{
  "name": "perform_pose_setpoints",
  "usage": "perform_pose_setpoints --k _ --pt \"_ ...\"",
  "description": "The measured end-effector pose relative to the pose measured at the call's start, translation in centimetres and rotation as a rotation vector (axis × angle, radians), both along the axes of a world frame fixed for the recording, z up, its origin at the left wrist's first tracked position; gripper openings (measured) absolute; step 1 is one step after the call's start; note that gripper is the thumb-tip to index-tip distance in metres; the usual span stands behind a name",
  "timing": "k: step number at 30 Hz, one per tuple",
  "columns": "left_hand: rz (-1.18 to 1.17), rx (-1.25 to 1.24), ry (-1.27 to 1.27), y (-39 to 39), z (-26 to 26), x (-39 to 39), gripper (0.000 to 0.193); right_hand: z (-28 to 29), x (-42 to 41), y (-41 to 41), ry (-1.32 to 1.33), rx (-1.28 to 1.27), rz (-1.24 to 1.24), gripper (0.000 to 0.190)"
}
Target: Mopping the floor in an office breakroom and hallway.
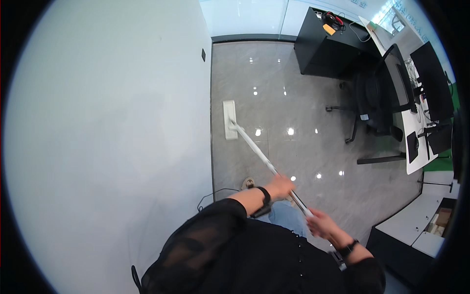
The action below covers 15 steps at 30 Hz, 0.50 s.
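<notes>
Both of my hands grip the pole of a white flat mop (254,147), which slants from lower right to upper left. My left hand (282,186) is closed around the middle of the pole. Nearer my body, my right hand (322,222) holds its upper end. The rectangular white mop head (230,119) lies flat on the grey tiled floor (271,110), a little to the right of the wall's foot and roughly parallel to it. Each wrist wears a dark band. Part of a light shoe (248,183) shows beyond my left forearm.
A pale wall (128,110) runs along the left. To the right are a black office chair (369,97), a white desk (415,147) with monitors, and a dark cabinet (323,55). A white storage cabinet (404,220) stands at lower right. A black cable (216,191) lies near the wall.
</notes>
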State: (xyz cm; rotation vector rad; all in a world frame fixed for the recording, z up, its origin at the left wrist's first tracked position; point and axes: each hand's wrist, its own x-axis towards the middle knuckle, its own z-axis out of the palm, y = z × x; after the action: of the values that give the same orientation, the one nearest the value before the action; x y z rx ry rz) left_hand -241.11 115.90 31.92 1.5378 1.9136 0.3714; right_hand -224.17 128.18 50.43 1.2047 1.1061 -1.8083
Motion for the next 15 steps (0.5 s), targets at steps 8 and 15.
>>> perform_pose_setpoints --k 8,15 --pt "-0.463 -0.036 -0.027 2.3 4.3 0.7 0.011 6.0 1.9 -0.7 -0.151 0.020 -0.310 0.048" --pt "0.263 -0.110 0.374 0.6 -0.4 -16.5 0.013 -3.8 -17.0 -0.9 0.061 -0.063 -0.356 0.033"
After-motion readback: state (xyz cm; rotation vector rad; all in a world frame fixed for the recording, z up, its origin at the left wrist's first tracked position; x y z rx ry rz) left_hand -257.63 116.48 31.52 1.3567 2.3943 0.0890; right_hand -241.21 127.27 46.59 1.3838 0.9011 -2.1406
